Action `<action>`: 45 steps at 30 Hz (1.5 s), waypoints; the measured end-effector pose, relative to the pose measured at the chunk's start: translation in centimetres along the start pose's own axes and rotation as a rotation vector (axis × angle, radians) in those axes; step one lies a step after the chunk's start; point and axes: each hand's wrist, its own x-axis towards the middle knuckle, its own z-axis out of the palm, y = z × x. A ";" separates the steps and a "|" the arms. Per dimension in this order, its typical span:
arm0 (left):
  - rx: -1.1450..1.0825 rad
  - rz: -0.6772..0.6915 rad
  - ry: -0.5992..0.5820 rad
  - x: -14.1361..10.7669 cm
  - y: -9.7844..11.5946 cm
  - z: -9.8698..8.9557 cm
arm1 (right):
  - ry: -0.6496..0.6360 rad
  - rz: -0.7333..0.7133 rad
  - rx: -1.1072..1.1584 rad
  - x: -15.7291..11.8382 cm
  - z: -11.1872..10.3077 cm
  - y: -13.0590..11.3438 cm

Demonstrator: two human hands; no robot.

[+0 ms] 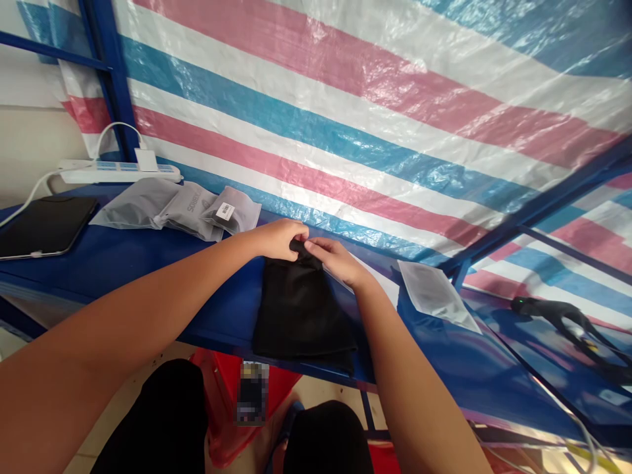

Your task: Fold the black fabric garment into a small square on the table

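Observation:
A piece of black cloth [301, 313] lies on the blue tabletop [217, 309], its near end hanging over the front edge. My left hand [285, 238] pinches the cloth's far end, which is bunched or rolled there. Close beside it, my right hand [336, 258] grips the same end with thumb and fingers. What kind of garment or item the cloth is, I cannot tell. Under my right wrist a white sheet [378, 280] shows in part.
Several frosted bags [190, 209] with contents lie at the back left, near a power strip [121, 172] and a black tablet [44, 227]. A flat frosted bag [434, 293] lies to the right. Below the front edge stands a red stool [222, 408]. Striped sheeting [320, 131] hangs behind.

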 end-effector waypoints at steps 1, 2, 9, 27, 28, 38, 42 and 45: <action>0.012 0.015 0.005 0.0 0.1 0.0 | -0.011 0.019 0.031 0.0 -0.2 0.1; 0.024 0.027 0.008 0.0 0.2 0.0 | -0.024 0.035 0.059 0.0 -0.4 0.2; 0.072 0.062 -0.029 -0.2 1.0 0.0 | -0.060 0.036 0.183 0.0 -0.7 0.0; -0.247 -0.399 -0.377 -0.2 -0.7 -2.3 | -0.093 -0.026 0.154 -0.3 -0.7 -0.3; -0.241 -0.404 -0.394 -0.2 -0.5 -2.4 | -0.104 -0.032 0.149 -0.4 -0.7 -0.4; -0.234 -0.381 -0.437 -0.1 0.8 -1.7 | -0.176 -0.025 0.186 -0.6 -0.8 -1.1; -0.147 -0.304 -0.372 -0.2 1.3 -1.3 | -0.118 0.063 0.172 -0.8 -0.9 -1.3; -0.091 -0.214 -0.258 -0.3 1.7 -0.9 | -0.148 0.089 0.089 -0.9 -1.0 -1.3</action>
